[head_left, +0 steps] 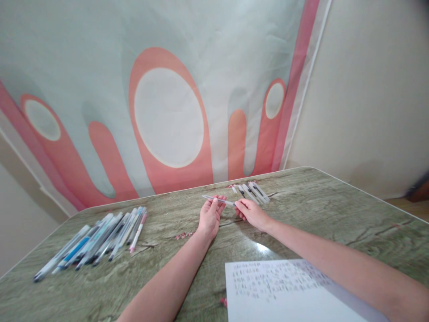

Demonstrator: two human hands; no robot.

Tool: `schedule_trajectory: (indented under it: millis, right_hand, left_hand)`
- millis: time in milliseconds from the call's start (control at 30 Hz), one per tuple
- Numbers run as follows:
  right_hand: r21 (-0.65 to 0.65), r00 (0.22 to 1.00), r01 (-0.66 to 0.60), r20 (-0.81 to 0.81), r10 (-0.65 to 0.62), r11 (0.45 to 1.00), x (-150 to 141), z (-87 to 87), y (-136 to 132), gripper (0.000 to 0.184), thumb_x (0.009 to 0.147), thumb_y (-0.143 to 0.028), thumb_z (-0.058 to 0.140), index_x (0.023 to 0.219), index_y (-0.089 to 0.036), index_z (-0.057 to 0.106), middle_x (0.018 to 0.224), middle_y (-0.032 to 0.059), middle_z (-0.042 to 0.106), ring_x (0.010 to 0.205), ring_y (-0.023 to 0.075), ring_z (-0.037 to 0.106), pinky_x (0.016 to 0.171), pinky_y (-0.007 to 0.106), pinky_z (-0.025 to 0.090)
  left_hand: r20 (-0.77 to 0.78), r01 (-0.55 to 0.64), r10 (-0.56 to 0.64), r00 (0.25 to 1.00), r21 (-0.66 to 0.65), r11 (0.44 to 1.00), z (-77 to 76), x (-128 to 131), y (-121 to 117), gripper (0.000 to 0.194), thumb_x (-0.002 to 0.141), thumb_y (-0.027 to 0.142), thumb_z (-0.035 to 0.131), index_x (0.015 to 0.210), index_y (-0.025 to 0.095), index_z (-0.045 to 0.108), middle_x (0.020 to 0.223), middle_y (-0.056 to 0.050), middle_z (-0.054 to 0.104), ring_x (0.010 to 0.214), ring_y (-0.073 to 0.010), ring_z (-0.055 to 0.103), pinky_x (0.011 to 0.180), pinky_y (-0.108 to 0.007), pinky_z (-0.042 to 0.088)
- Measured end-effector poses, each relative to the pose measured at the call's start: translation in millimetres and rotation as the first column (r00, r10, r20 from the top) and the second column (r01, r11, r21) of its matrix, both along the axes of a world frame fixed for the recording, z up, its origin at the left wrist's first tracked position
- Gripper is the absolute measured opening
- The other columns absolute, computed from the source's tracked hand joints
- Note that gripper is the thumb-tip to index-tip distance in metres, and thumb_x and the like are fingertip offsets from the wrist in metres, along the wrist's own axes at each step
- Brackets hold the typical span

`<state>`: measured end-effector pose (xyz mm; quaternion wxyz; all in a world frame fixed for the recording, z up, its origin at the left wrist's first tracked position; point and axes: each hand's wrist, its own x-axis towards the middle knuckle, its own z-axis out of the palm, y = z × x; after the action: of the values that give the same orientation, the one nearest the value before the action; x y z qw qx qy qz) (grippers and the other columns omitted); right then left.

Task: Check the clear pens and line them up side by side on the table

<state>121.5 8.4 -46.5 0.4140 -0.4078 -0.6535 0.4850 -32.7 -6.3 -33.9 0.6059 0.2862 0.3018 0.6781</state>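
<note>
Over the middle of the table, both of my hands hold one slim, clear pen (229, 202). My left hand (211, 216) grips it near its middle between thumb and fingers, with the left end sticking out past the thumb. The fingers of my right hand (250, 212) pinch the darker right end. Just behind my right hand lies a small group of clear pens and pen parts (255, 192), some with black pieces. A sheet of white paper (261, 308) with handwriting lies below my right forearm, which covers part of it.
At the left of the wood-patterned table (335, 214) lies a large pile of pens (97, 237), with a pink and white one (138, 232) at its right side. Behind the table's far edge hangs a grey and coral printed sheet (221, 44).
</note>
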Motion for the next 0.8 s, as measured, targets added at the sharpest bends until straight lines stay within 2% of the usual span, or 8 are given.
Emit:
schedule_trajectory:
  millis: [367, 500, 600, 800]
  right_hand:
    - [0.097, 1.000, 0.029, -0.003, -0.029, 0.995, 0.5, 0.3, -3.2, 0.028, 0.078, -0.046, 0.047, 0.075, -0.019, 0.052, 0.061, -0.0024, 0.053, 0.050, 0.0100, 0.048, 0.047, 0.022, 0.039]
    - [-0.017, 0.998, 0.010, -0.062, -0.011, 1.000, -1.3, 1.8, -0.5, 0.035, 0.080, -0.051, 0.040, 0.075, -0.019, 0.054, 0.065, 0.0022, 0.056, 0.052, 0.0125, 0.050, 0.046, 0.025, 0.042]
    - [-0.082, 0.999, -0.025, -0.042, 0.022, 0.996, -2.5, 2.0, 2.0, 0.043, 0.081, -0.054, 0.032, 0.073, -0.019, 0.055, 0.063, 0.0047, 0.057, 0.050, 0.0139, 0.051, 0.044, 0.026, 0.041]
    - [0.028, 1.000, -0.005, 0.027, 0.005, 1.000, -0.8, 0.7, -2.0, 0.033, 0.078, -0.050, 0.043, 0.076, -0.019, 0.053, 0.062, -0.0009, 0.056, 0.049, 0.0104, 0.050, 0.045, 0.023, 0.041]
  left_hand:
    - [-0.011, -0.025, 0.025, 1.000, 0.001, 1.000, -0.6, 0.4, -0.7, 0.016, 0.074, 0.024, 0.059, 0.073, 0.015, 0.045, 0.084, -0.004, 0.063, 0.088, -0.0131, 0.060, 0.089, -0.032, 0.041]
    - [0.013, -0.036, 0.036, 0.999, -0.003, 0.999, -0.6, 0.2, -0.1, 0.019, 0.073, 0.024, 0.061, 0.072, 0.015, 0.045, 0.083, -0.003, 0.063, 0.088, -0.0132, 0.060, 0.089, -0.032, 0.041]
    - [0.043, -0.031, 0.031, 0.999, -0.005, 1.000, -1.0, 0.8, 0.2, 0.020, 0.070, 0.024, 0.063, 0.072, 0.015, 0.045, 0.083, -0.004, 0.063, 0.087, -0.0139, 0.060, 0.090, -0.033, 0.041]
    - [0.037, -0.023, 0.023, 0.999, -0.004, 1.000, -2.6, 0.9, 0.2, 0.019, 0.071, 0.023, 0.063, 0.072, 0.015, 0.045, 0.083, -0.005, 0.063, 0.086, -0.0143, 0.061, 0.088, -0.032, 0.042]
